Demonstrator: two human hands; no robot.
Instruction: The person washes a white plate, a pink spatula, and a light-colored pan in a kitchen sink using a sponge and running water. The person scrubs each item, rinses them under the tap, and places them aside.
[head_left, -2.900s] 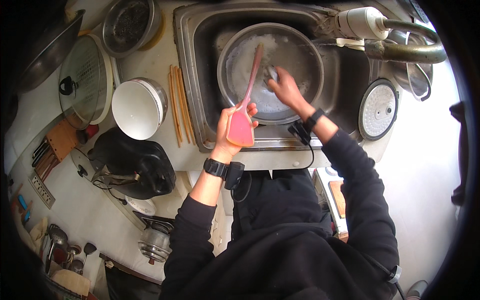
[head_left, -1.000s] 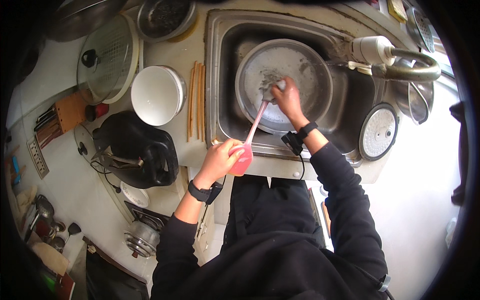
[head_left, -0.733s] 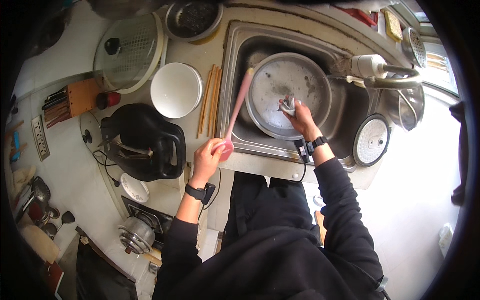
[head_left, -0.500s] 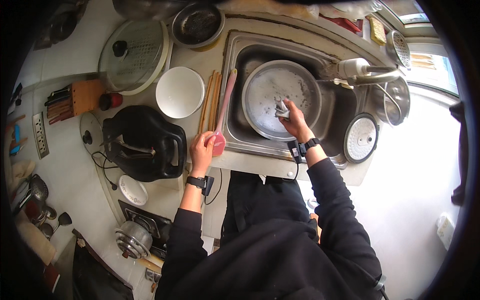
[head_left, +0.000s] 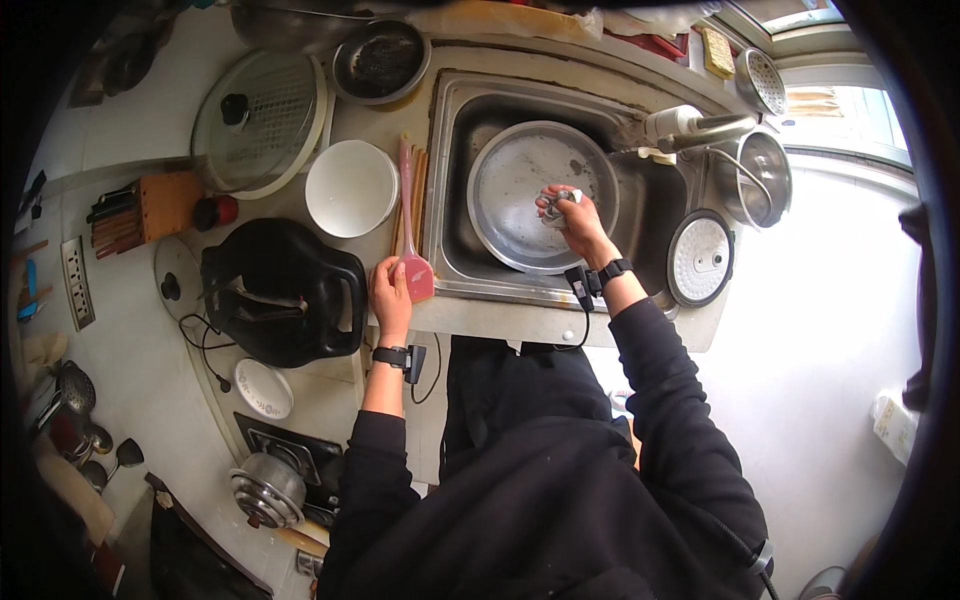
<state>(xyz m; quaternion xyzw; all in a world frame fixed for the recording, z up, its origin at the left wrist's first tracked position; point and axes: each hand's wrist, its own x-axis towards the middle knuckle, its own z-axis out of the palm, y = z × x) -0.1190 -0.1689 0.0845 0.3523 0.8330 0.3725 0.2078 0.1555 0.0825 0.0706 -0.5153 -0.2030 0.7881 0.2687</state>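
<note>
My left hand (head_left: 388, 295) is closed on a pink spatula (head_left: 421, 276) at the counter's front edge, left of the sink. The spatula's broad head is by my fingers and its handle points away from me, over the wooden chopsticks (head_left: 397, 222). Above a round metal basin (head_left: 478, 225) my right hand (head_left: 583, 225) is closed round a crumpled greyish cloth (head_left: 553, 208). Cloudy water appears to lie in the basin, which sits inside the steel sink (head_left: 655, 215).
Beside the chopsticks stands a white bowl (head_left: 350, 188). A black appliance (head_left: 265, 260) is left of my left hand. The faucet (head_left: 715, 135) reaches over the sink's right side. A round perforated lid (head_left: 698, 258) leans at the sink's right edge, near a steel pot (head_left: 752, 190).
My left hand has moved the spatula left, away from the sink's rim and over the chopsticks. My right hand has bunched the cloth tighter above the basin. The whole view has shifted slightly.
</note>
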